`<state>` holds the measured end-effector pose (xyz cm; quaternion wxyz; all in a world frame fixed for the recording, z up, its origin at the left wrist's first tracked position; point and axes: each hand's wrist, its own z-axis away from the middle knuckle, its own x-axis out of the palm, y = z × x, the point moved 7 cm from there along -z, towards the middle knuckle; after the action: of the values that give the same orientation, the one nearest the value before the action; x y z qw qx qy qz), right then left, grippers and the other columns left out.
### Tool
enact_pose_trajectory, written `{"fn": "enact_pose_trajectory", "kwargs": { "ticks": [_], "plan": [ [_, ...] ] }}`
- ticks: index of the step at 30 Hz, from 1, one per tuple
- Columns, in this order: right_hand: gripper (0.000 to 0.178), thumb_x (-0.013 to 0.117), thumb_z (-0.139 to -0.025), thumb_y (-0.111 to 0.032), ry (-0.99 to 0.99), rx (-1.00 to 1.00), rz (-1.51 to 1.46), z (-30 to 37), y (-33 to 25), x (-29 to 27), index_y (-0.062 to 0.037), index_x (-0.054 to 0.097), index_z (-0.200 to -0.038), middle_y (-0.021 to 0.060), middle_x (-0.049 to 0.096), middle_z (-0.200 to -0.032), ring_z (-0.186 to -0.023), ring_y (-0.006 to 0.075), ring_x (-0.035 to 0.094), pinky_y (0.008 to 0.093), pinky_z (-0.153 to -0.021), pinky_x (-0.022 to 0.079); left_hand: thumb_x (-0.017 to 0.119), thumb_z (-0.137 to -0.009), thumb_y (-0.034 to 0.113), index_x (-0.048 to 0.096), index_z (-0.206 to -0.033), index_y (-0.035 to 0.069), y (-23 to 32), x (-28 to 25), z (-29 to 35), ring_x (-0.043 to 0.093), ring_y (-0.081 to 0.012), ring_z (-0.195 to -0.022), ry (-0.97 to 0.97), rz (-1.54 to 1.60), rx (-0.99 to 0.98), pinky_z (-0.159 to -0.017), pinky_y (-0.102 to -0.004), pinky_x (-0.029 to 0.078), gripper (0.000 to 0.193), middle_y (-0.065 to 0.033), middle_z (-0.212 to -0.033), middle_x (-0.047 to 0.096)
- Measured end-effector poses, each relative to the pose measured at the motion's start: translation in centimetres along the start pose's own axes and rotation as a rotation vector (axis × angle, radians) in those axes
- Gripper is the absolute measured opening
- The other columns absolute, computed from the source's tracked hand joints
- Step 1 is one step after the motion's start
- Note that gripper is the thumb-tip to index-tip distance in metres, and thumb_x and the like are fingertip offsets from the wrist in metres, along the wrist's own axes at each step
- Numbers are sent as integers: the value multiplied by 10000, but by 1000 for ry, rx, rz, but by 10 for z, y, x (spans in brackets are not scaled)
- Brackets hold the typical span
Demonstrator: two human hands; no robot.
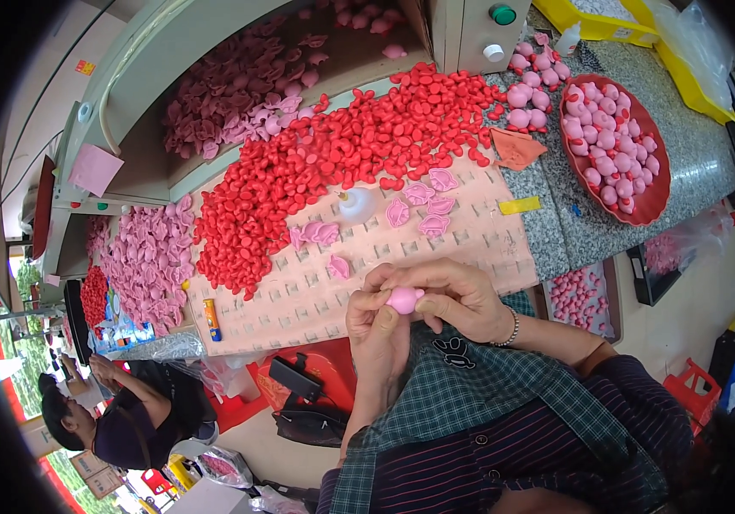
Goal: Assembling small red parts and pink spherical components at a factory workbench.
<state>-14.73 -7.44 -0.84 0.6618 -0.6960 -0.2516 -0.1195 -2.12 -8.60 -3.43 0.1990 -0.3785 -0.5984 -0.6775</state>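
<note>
A small round pink toy part [403, 300] with little nubs is pinched between the fingertips of both hands, just in front of the table's near edge. My left hand [373, 321] grips it from the left, closed. From the other side, the thumb and fingers of my right hand [463, 295] press on it. Beyond the hands, several pink petal-like pieces [434, 225] lie on the pink mat [316, 295]. Among them is a translucent rounded bottle [357, 206] with a thin tip. A long heap of glossy red pieces [333, 137] stretches behind it.
Right of the mat, a red bowl [660, 184] holds pink-and-red parts. More pink pieces [149, 265] are piled left, near an orange glue stick [212, 319]. A grey machine housing [145, 94] stands behind. Another person [140, 411] works at the lower left.
</note>
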Motion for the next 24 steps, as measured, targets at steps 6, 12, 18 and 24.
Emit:
{"fn": "enact_pose_trajectory", "kwargs": {
  "ticks": [6,12,18,24],
  "plan": [
    [235,566,-943,-5,-40,-101,284,-8,-21,4,15,652,-1162,149,648,-1222,-976,182,669,278,-827,537,653,-914,65,649,-1082,98,0,-1,0,514,-267,-1213,14,3,-60,-1027,-441,431,171,-149,-1320,493],
    [273,574,-929,-16,-99,-309,441,-16,-16,-3,5,648,-1190,189,621,-1277,-962,215,680,291,-819,530,620,-939,69,632,-1028,71,0,-1,-2,541,-240,-1180,161,41,-117,-1019,-423,442,89,-105,-1279,547],
    [312,606,-906,-33,-132,-267,544,-14,-14,-4,-4,649,-1213,200,624,-1254,-1098,275,644,365,-925,506,591,-966,101,606,-1025,72,4,0,-3,595,-200,-1087,246,75,-223,-931,-368,502,68,-92,-1169,614],
    [333,624,-873,29,-159,-352,550,-11,-16,3,14,650,-1204,197,612,-1205,-1078,274,628,323,-898,514,524,-999,147,563,-949,54,-1,5,-5,623,-204,-897,174,70,-316,-739,-342,539,112,-101,-1005,627]
  ]
}}
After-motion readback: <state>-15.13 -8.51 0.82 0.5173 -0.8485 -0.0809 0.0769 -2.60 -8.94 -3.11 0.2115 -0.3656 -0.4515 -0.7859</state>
